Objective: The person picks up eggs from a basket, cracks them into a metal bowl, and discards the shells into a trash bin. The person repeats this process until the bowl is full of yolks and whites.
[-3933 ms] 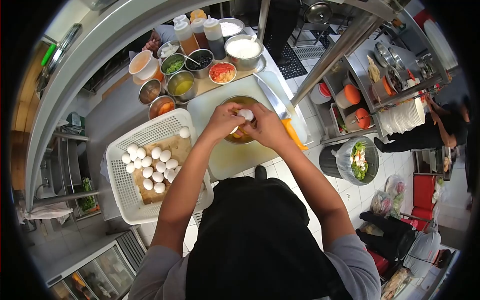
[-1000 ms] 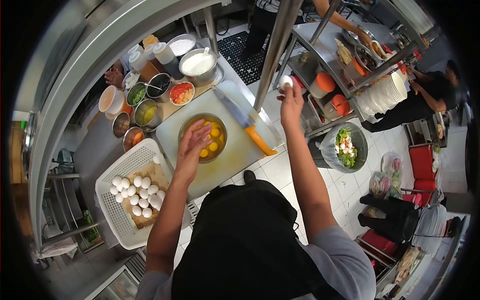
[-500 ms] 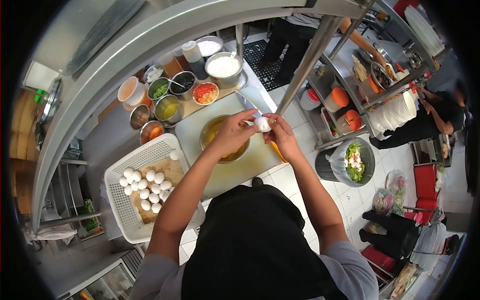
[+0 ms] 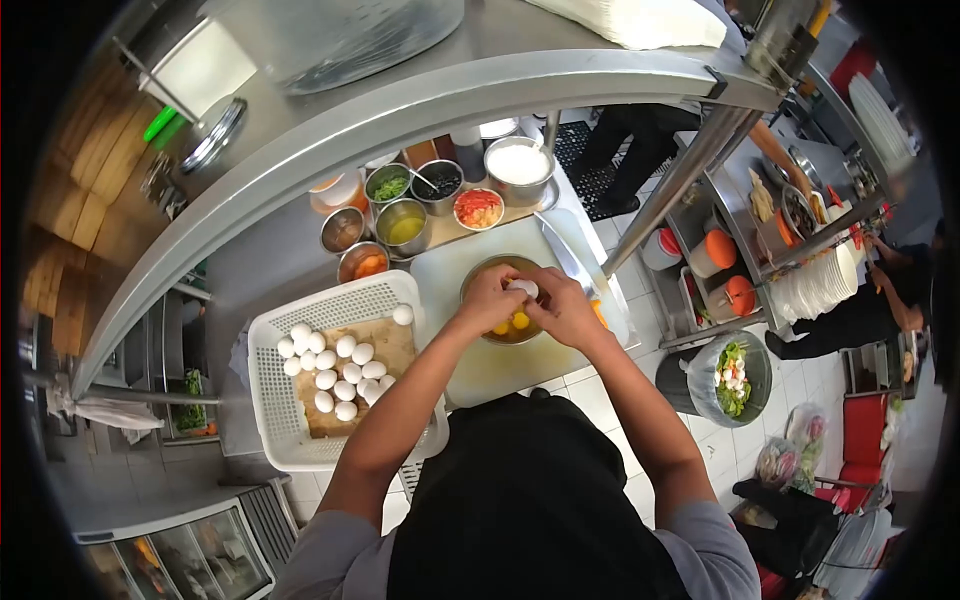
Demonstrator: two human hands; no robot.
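Note:
Over a metal bowl (image 4: 505, 262), my left hand (image 4: 488, 300) and my right hand (image 4: 562, 308) both hold a white egg (image 4: 523, 287) between their fingertips. Fingers cover much of the egg, so I cannot make out how far its shell is cracked. Yellow yolks (image 4: 520, 320) lie in the bowl below. The bowl rests on a pale cutting board (image 4: 470, 375). Left of the board stands a white perforated basket (image 4: 268, 420) with several whole eggs (image 4: 346, 372) on a piece of cardboard. A knife (image 4: 566, 252) lies on the board's right side.
Behind the board stand metal containers of chopped greens (image 4: 388, 184), yellow liquid (image 4: 405, 229), diced red food (image 4: 478, 208) and white contents (image 4: 520, 163). A curved-looking metal shelf edge (image 4: 420, 95) crosses overhead. At right is a lined waste bin (image 4: 703, 385); other people stand beyond.
Both hands have lowered the egg from above the bowl's right side to directly over it. The head view has shifted, and yolks now show in the bowl.

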